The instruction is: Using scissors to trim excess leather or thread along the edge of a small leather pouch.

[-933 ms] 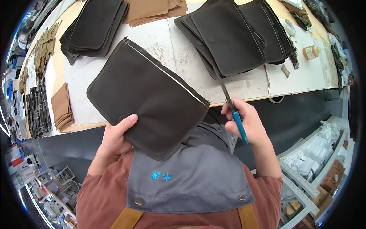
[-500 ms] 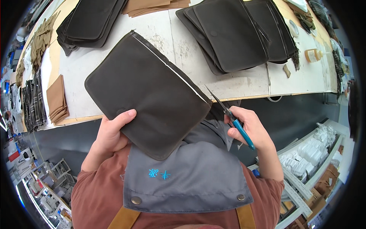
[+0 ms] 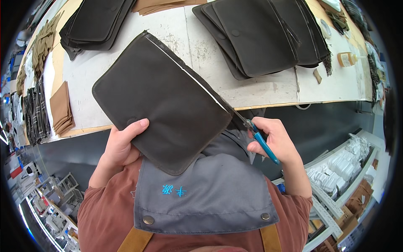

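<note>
A dark brown, leather-like flap panel [image 3: 161, 101] with rounded corners is tilted in front of me, partly over the table edge. A white strip runs along its upper right side. My left hand [image 3: 126, 140] grips its lower left edge, thumb on top beside a round snap mark and fingers hidden underneath. In my right hand [image 3: 275, 138] are scissors with blue handles [image 3: 265, 147]. Their blades reach the panel's right corner, at the end of the white strip; the panel partly hides them, so whether they touch it I cannot tell.
Stacks of similar dark panels [image 3: 256, 40] lie at the far right and far left [image 3: 94, 21] of the white table [image 3: 172, 40]. Brown folded pieces [image 3: 62, 109] sit at the left edge. A small amber bottle [image 3: 346, 59] lies at right. A rack with white bundles [image 3: 336, 166] stands lower right.
The scissors' blades have swung in against the panel's right corner; half a second ago they pointed up, apart from it. My left hand keeps its hold, almost still.
</note>
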`<act>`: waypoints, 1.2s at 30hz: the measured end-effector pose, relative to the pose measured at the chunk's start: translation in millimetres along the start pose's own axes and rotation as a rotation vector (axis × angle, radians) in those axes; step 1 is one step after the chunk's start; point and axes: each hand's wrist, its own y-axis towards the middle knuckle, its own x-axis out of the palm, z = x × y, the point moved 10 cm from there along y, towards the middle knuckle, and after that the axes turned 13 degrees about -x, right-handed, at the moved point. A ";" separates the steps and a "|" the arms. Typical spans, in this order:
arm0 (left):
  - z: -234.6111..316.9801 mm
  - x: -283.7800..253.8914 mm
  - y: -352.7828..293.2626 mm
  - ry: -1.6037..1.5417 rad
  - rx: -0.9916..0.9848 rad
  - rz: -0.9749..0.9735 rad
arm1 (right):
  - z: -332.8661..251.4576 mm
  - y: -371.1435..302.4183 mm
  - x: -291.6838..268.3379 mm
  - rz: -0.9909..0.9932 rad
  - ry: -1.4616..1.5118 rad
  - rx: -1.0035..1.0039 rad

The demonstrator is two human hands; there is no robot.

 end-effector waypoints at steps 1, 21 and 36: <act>-0.1 1.2 0.3 -0.003 -0.003 -0.016 | 0.7 0.0 0.1 -0.002 0.002 -0.001; -4.0 5.8 -1.7 0.022 -0.044 -0.005 | -7.8 13.7 -3.7 -0.003 -0.177 -0.054; -5.3 3.4 2.5 0.022 -0.050 -0.028 | 0.3 7.6 -4.2 0.052 -0.058 0.012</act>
